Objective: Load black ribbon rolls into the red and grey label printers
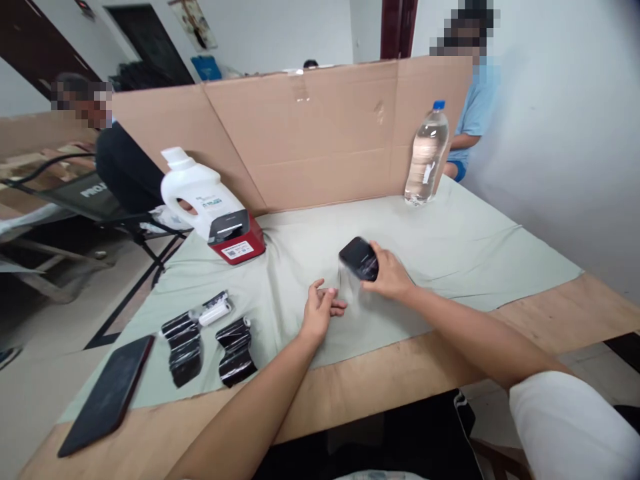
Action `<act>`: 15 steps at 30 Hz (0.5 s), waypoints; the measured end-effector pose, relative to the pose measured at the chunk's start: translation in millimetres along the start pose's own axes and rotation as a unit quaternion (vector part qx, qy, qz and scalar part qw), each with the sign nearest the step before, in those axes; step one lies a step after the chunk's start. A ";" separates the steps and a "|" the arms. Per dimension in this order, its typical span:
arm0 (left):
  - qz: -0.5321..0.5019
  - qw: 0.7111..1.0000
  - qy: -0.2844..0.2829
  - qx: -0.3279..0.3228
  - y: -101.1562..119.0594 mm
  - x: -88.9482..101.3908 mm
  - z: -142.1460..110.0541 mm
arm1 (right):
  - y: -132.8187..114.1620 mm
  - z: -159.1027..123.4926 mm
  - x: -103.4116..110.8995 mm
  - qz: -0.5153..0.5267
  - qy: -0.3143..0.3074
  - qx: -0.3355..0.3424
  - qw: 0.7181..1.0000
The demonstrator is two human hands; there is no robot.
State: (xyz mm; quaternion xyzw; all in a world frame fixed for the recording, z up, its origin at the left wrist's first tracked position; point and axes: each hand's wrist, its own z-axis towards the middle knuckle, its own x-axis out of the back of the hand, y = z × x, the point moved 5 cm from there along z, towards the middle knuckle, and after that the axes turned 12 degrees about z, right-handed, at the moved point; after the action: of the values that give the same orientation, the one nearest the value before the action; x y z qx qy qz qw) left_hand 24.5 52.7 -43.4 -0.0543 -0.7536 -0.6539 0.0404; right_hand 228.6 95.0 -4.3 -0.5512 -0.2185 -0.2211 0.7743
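Note:
My right hand (393, 275) grips the right edge of a small black rounded-square object (359, 259), tilted above the cloth; its top has pale marks I cannot read, and its lower part is blurred. To the left of it, my left hand (323, 310) is open and empty, fingers apart, close to the pale green cloth (285, 267). Farther left lie two partly unrolled black plastic rolls (184, 347) (236, 350), with a small white cylinder (216, 311) beside one of them.
A white jug (200, 193) stands behind a red and black box (237, 240) at back left. A clear water bottle (427, 157) is at back right, before the cardboard partition (310, 140). One dark flat slab (107, 393) lies at the table's left edge. Two people sit beyond.

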 end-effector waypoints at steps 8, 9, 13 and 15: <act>0.105 0.994 -0.016 -0.019 -3.2 -6.1 0.8 | 123.3 85.4 143.5 -0.057 0.237 -0.268 0.932; 0.111 0.993 -0.016 -0.020 -4.3 -6.5 0.5 | 131.6 87.4 152.8 -0.071 0.242 -0.283 0.926; 0.176 0.982 -0.013 -0.067 -5.0 -7.7 -0.4 | 156.5 79.8 162.6 -0.071 0.255 -0.315 0.911; 0.236 0.964 -0.017 -0.123 -0.6 -9.4 -1.9 | 162.3 69.7 158.1 -0.056 0.275 -0.305 0.910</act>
State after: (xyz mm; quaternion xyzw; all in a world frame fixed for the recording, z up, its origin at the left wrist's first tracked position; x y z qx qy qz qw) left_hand 33.7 50.5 -45.0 -0.2464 -0.6334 -0.7127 0.1738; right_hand 444.2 193.0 -14.5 -0.6647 0.0508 -0.4629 0.5842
